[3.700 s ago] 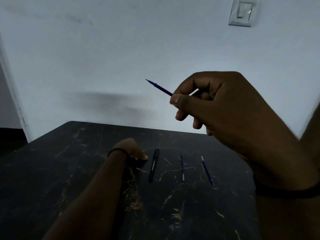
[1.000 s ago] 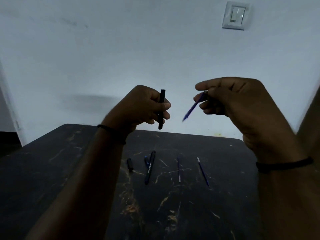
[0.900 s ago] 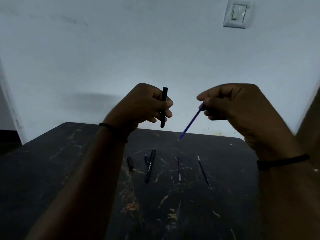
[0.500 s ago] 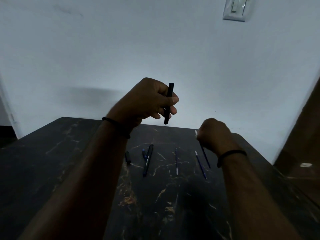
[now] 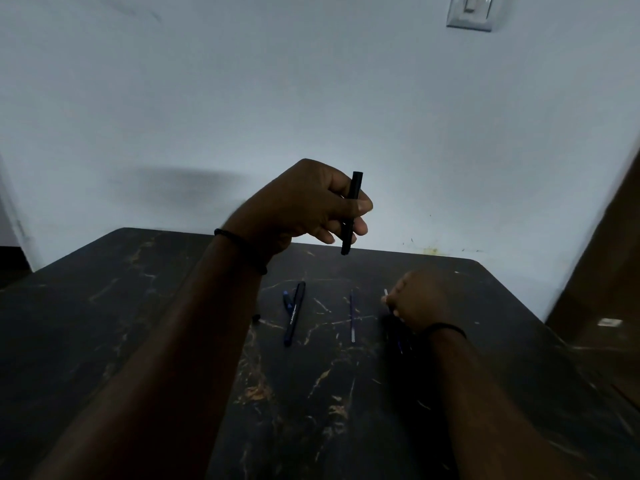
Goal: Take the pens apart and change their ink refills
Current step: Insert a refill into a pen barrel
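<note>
The left grip (image 5: 311, 206) still pinches the black pen barrel (image 5: 350, 213) upright above the worktop (image 5: 138, 306). The right grip (image 5: 417, 301) has dropped beside the loose refill (image 5: 352, 315), clenched on a thin refill (image 5: 385, 292) whose white end shows. Left of that loose refill lies the second pen (image 5: 294, 313). Likely swapping refills.

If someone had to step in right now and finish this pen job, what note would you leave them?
Left hand: raised, grips the empty black pen barrel upright.
Right hand: down on the dark marbled table, fingers curled at a thin refill with a white end; whether it is gripped is unclear.
On the table: a whole black pen, a small blue piece beside it, one thin blue refill.
Done: one pen is apart.
Left: fit a refill into the held barrel, close it, then do the other pen.
</note>
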A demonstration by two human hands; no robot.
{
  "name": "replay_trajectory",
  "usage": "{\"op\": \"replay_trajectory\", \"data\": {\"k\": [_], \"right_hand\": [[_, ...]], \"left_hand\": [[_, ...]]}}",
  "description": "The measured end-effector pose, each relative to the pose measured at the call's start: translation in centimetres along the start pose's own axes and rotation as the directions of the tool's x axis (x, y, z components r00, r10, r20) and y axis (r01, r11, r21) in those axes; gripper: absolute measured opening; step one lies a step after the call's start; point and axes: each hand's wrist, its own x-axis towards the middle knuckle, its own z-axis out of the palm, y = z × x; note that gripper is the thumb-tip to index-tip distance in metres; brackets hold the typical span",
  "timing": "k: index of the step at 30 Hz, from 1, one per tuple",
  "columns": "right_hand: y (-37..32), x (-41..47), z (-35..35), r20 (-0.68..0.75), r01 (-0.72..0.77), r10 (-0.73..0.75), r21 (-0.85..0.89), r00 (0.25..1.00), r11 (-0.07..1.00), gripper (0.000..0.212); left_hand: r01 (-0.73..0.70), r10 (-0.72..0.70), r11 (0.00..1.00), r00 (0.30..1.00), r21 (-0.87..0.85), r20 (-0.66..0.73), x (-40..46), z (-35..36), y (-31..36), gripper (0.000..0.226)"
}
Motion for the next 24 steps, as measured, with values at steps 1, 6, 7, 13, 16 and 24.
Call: {"op": "replay_trajectory", "data": {"k": [1, 6, 7, 13, 16, 24], "right_hand": [[0.2, 0.1, 0.2, -0.009, -0.005, 0.005, 0.013, 1.000, 1.000, 0.037], [0.4, 0.4, 0.4, 0.004, -0.039, 0.039, 0.004, 0.999, 0.999, 0.036], [0.5, 0.5, 0.4, 0.001, -0.045, 0.045, 0.002, 0.999, 0.999, 0.036], [1.1, 0.6, 0.6, -0.098, -0.061, 0.061, 0.010, 0.993, 0.998, 0.038], [1.8, 0.6, 1.0, -0.103, -0.106, 0.112, 0.058, 0.988, 0.993, 0.045], [1.4, 1.1, 1.6, -0.058, -0.127, 0.125, -0.050, 0.991, 0.991, 0.046]], "left_hand": [[0.003, -0.003, 1.000, 1.000, 0.003, 0.005, 0.0, 0.0, 0.0, 0.020], [0.007, -0.008, 1.000, 1.000, 0.013, 0.021, 0.1, 0.1, -0.1, 0.019], [0.009, -0.009, 1.000, 1.000, 0.013, 0.024, 0.2, 0.2, -0.1, 0.019], [0.008, -0.008, 1.000, 1.000, 0.004, 0.024, 0.2, 0.2, -0.1, 0.019], [0.006, -0.006, 1.000, 1.000, 0.009, 0.026, 0.2, 0.1, -0.1, 0.021], [0.007, -0.006, 1.000, 1.000, -0.009, 0.016, 0.0, -0.1, -0.1, 0.020]]}}
